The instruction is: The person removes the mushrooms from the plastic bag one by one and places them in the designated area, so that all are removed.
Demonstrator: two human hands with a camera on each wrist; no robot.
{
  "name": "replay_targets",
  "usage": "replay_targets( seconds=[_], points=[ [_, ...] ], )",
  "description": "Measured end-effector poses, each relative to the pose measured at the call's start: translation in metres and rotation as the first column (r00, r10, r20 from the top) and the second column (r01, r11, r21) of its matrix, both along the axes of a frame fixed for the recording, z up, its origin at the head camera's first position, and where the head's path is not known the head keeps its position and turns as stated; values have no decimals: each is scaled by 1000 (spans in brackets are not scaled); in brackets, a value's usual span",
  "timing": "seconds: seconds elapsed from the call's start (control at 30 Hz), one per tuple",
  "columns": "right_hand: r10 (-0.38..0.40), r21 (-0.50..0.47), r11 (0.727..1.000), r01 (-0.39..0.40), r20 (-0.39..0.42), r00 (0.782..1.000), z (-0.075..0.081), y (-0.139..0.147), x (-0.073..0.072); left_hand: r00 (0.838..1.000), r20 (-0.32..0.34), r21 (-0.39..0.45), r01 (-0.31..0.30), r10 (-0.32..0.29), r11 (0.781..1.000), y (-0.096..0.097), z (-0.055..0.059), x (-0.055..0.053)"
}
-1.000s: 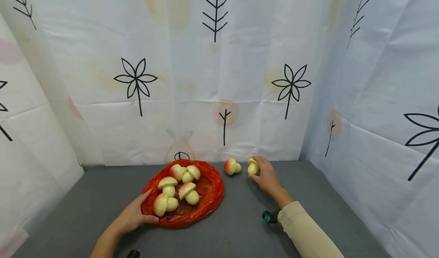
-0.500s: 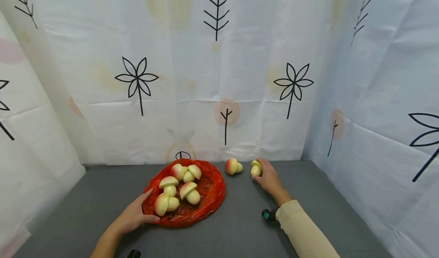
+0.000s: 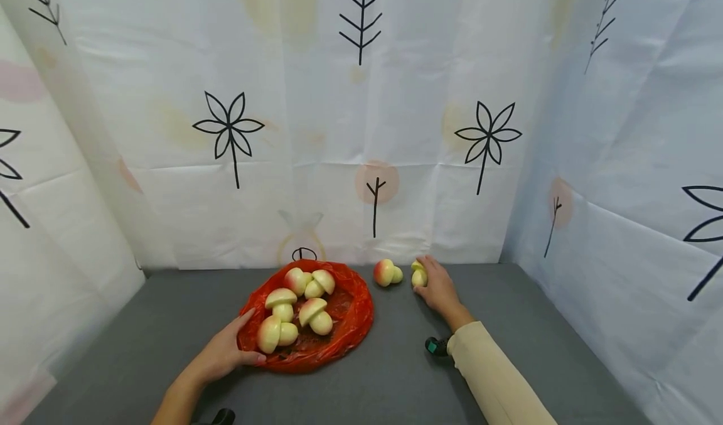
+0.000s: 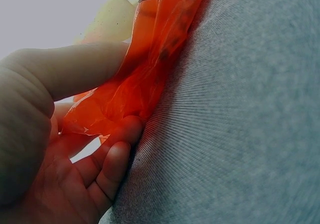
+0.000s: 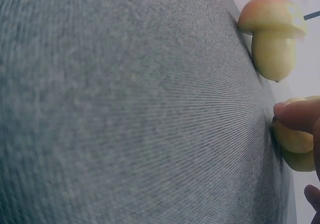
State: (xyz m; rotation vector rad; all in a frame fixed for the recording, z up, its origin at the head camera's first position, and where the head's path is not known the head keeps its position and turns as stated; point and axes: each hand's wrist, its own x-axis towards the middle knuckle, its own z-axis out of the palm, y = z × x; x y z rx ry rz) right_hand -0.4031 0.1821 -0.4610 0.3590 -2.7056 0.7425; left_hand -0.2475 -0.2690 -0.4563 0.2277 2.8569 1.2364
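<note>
At the left, my left hand (image 3: pixel 223 353) grips the rolled edge of a red plastic bag (image 3: pixel 357 337). In the left wrist view the thumb (image 4: pixel 85 66) lies over the bag's rim (image 4: pixel 120 93), with curled fingers (image 4: pixel 112 166) on its other side. Several toy mushrooms (image 3: pixel 270 335), pale yellow with pinkish caps, sit inside the bag. Near the back edge, my right hand (image 3: pixel 443 292) pinches a pale toy mushroom (image 3: pixel 418 279), its far side hidden by the fingers. Just left of it lies another toy mushroom (image 3: pixel 384 273) with a red-tinged cap.
A grey tabletop (image 3: pixel 384 375) carries everything. White patterned cloth (image 3: pixel 316 193) rises right behind the table's back edge and along both sides. A black strapped device (image 3: pixel 437 346) sits at the right wrist.
The right hand and its toy mushroom have shifted slightly left, closer to the loose mushroom. The left hand keeps its grip on the bag; the head view has swung slightly.
</note>
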Motion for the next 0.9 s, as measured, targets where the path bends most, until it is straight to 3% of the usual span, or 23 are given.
replay_targets(
  seconds=[0.67,0.9],
  points=[
    [-18,48,999,18,-1,1000,7,2,3,1000,13,-1,10,-10,1000,0,-1,-2],
    [66,6,998,-66,-128,990,16,-2,9,1000,7,6,6,-6,1000,0,0,-1]
  ],
)
